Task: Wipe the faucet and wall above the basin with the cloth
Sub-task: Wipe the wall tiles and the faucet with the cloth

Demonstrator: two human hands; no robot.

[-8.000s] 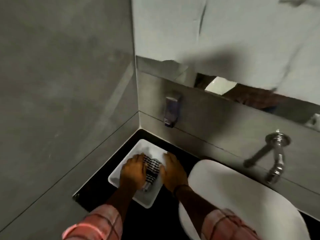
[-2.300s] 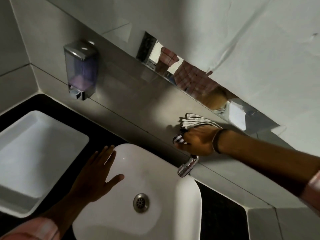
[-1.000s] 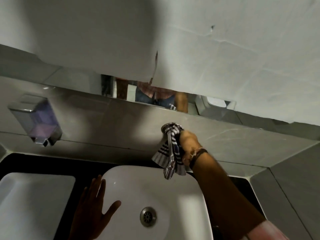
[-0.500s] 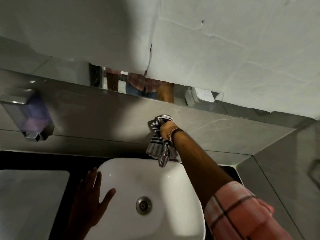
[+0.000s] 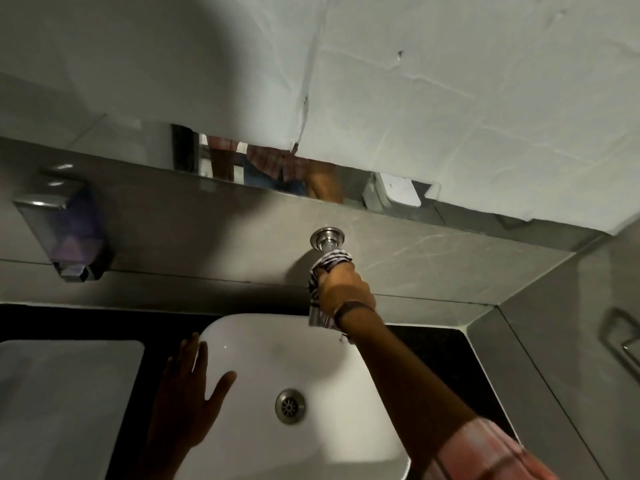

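Note:
A chrome faucet [image 5: 327, 238] sticks out of the grey tiled wall [image 5: 433, 258] above the white basin [image 5: 263, 344]. My right hand [image 5: 346, 289] grips a black-and-white checked cloth [image 5: 330, 259] wrapped around the faucet's spout, so only the round wall flange and a short stub show. The cloth hangs down past my wrist toward the basin. My left hand [image 5: 188, 396] lies flat with fingers spread on the basin's left rim, holding nothing.
A soap dispenser [image 5: 65, 233] with purple liquid is fixed to the wall at the left. A white rectangular tray [image 5: 65, 403] sits on the black counter [image 5: 86, 320] left of the basin. A mirror strip [image 5: 277, 168] runs above the tiles. A metal holder [image 5: 623, 337] hangs on the right wall.
My right hand slid the cloth down the faucet away from the wall, uncovering the round flange. My left hand stays on the basin rim.

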